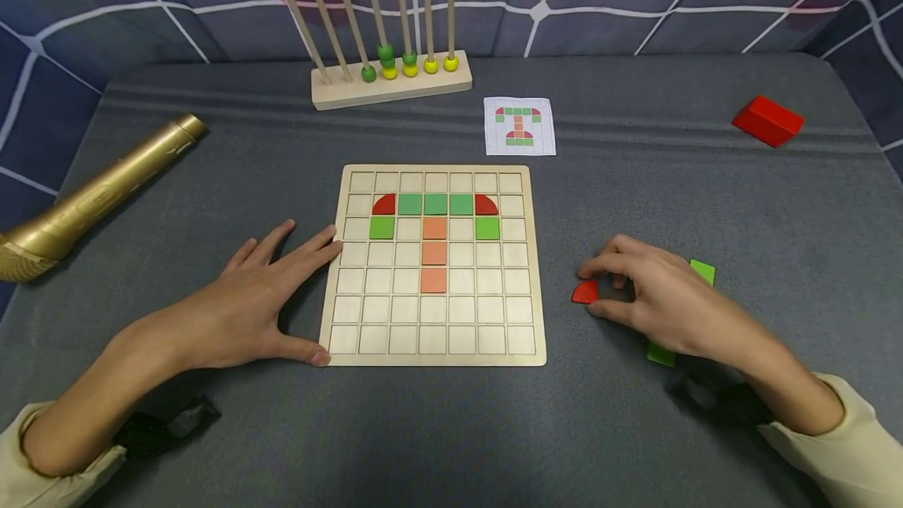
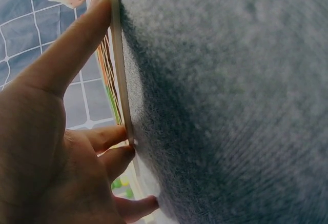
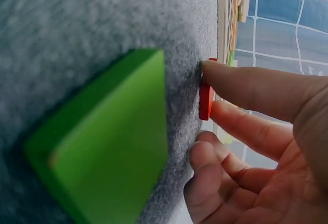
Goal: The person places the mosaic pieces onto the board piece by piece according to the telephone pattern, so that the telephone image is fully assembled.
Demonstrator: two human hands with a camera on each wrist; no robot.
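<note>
My left hand (image 1: pixel 257 308) has its fingers spread, with thumb and fingertips at the left edge of a wooden grid board (image 1: pixel 462 335). In the left wrist view the fingertips touch the board's edge (image 2: pixel 121 65). On the board are red quarter-circle tiles (image 1: pixel 487 205), green squares (image 1: pixel 435 204) and a column of orange squares (image 1: pixel 433 254). Right of the board, my right hand (image 1: pixel 659 300) pinches a red quarter-circle tile (image 1: pixel 584 292) between thumb and index finger, low over the table. Green tiles (image 1: pixel 702 271) lie partly hidden beneath this hand; one green tile (image 3: pixel 113 137) looms large in the right wrist view.
Behind the board lies a white card (image 1: pixel 520 126) printed with a coloured tile pattern. A wooden base (image 1: pixel 391 88) with upright rods and green and yellow beads stands farther back. A gold, tapered object (image 1: pixel 113 190) is at left, a red block (image 1: pixel 768 121) at far right.
</note>
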